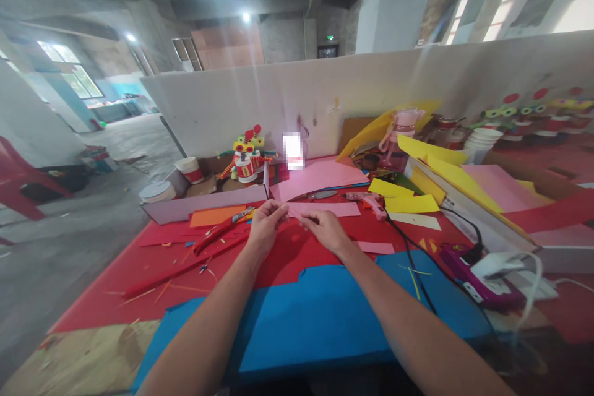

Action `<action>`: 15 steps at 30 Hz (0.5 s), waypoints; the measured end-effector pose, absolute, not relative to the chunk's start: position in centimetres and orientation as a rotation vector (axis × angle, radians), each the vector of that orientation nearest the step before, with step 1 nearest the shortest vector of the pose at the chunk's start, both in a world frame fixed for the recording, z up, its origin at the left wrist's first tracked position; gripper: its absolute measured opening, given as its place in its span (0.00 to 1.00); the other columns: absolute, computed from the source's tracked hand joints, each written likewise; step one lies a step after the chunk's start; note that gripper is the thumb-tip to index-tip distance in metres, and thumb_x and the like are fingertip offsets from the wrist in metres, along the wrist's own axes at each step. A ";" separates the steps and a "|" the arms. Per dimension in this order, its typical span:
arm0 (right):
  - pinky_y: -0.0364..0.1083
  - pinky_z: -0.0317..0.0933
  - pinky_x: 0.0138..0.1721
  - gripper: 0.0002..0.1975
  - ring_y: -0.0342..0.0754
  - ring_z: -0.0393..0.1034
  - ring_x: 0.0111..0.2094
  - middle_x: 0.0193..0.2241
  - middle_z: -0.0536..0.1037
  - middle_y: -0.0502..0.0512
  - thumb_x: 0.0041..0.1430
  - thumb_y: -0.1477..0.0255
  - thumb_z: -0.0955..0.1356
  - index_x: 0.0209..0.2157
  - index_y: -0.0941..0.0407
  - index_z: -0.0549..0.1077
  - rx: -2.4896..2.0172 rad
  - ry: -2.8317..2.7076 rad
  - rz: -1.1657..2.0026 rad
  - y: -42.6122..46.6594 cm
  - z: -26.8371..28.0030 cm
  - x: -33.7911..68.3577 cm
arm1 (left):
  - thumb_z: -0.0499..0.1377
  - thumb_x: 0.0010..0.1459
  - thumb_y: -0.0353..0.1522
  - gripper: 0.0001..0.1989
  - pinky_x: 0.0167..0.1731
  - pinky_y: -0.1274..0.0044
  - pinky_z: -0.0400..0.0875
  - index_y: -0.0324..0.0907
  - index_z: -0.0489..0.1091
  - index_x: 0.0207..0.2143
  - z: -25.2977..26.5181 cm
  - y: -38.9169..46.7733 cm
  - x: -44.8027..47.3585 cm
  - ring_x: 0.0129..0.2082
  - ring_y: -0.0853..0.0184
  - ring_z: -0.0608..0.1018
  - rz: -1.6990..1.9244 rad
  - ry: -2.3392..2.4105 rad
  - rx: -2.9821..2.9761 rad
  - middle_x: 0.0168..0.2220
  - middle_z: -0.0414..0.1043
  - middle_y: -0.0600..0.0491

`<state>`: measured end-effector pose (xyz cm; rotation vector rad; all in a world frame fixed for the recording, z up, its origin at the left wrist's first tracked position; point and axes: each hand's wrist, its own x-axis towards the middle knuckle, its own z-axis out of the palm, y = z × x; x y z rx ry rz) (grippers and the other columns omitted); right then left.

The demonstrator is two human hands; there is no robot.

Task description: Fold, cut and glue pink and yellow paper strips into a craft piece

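Between my two hands, above the red table, is a small pink paper piece (294, 213). My left hand (268, 219) pinches its left end, and my right hand (325, 228) pinches the right end with thumb and fingers. Just behind the hands lies a pink paper strip (341, 209). A pink glue gun (372, 204) rests to the right of that strip. Red-handled scissors (223, 229) lie left of my left hand, beside an orange paper piece (218, 216). Another short pink strip (375, 247) is near my right wrist.
A box tray (208, 206) with paper-cup figures (245, 164) stands back left. Behind the hands lie large pink sheets (320, 176). Yellow paper pieces (411, 203), a purple power strip (482, 275) and black cables (411, 260) occupy the right. Blue cloth (320, 315) covers the front edge.
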<state>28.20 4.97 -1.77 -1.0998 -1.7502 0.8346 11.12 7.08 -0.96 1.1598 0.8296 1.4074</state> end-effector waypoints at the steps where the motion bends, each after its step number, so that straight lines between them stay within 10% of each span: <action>1: 0.43 0.63 0.31 0.12 0.48 0.73 0.29 0.26 0.80 0.51 0.60 0.65 0.65 0.29 0.54 0.78 -1.103 -1.758 0.822 5.0 -1.8 28.2 | 0.71 0.42 0.35 0.14 0.25 0.82 0.65 0.39 0.70 0.25 -1.0 7.1 11.2 0.21 0.76 0.70 1.406 0.822 1.149 0.20 0.69 0.58; 15: 0.43 0.61 0.32 0.13 0.48 0.74 0.29 0.26 0.81 0.54 0.62 0.71 0.65 0.27 0.56 0.79 -1.166 -1.796 0.696 5.3 -2.3 28.0 | 0.72 0.39 0.36 0.15 0.24 0.82 0.64 0.38 0.72 0.25 -1.3 6.8 11.9 0.21 0.76 0.71 1.323 0.879 1.144 0.21 0.72 0.57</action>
